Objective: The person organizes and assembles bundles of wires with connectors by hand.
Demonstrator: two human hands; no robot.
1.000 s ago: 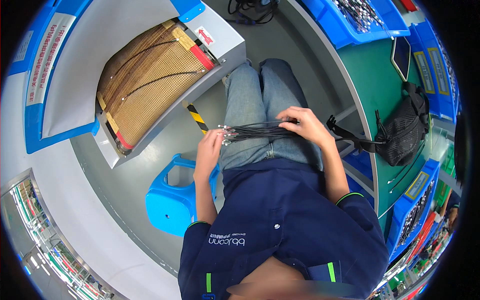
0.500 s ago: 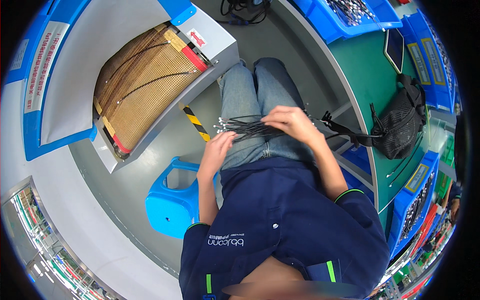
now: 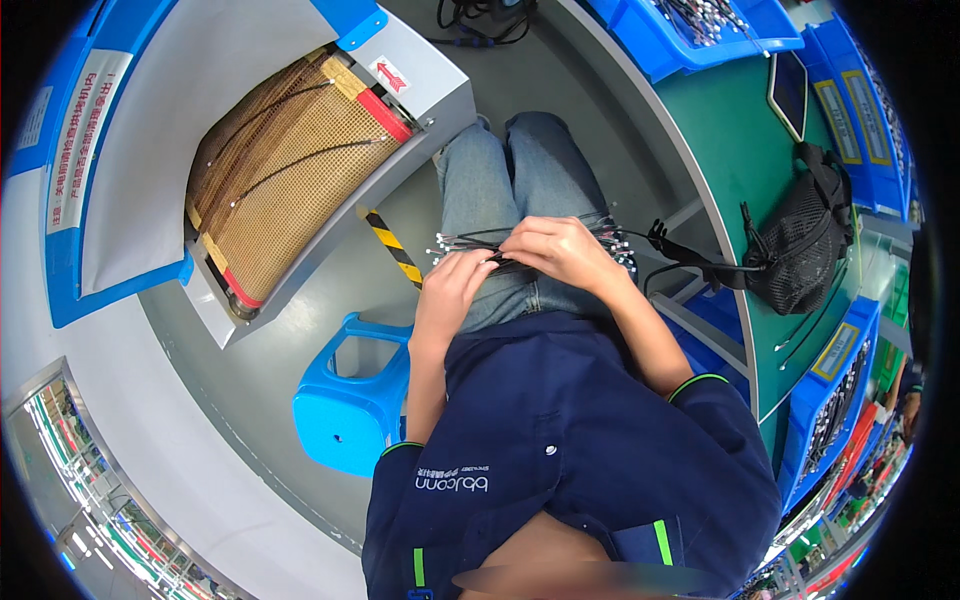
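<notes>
Across my lap lies a bundle of thin black cables with small white connectors at both ends. My left hand is closed on the near side of the bundle, fingertips pinching the cables near the middle. My right hand grips the bundle from above, its fingers curled over the cables and its fingertips close to those of my left hand. The parts of the cables under my fingers are hidden.
On the left, a machine's mesh conveyor belt carries several black cables. A blue stool stands below it. To the right, a green table holds a black mesh bag, a tablet and a blue bin of cables.
My left hand has moved right and slightly up along the bundle, while my right hand has shifted left. The two hands are now close together, and more cable ends show beyond my right hand.
</notes>
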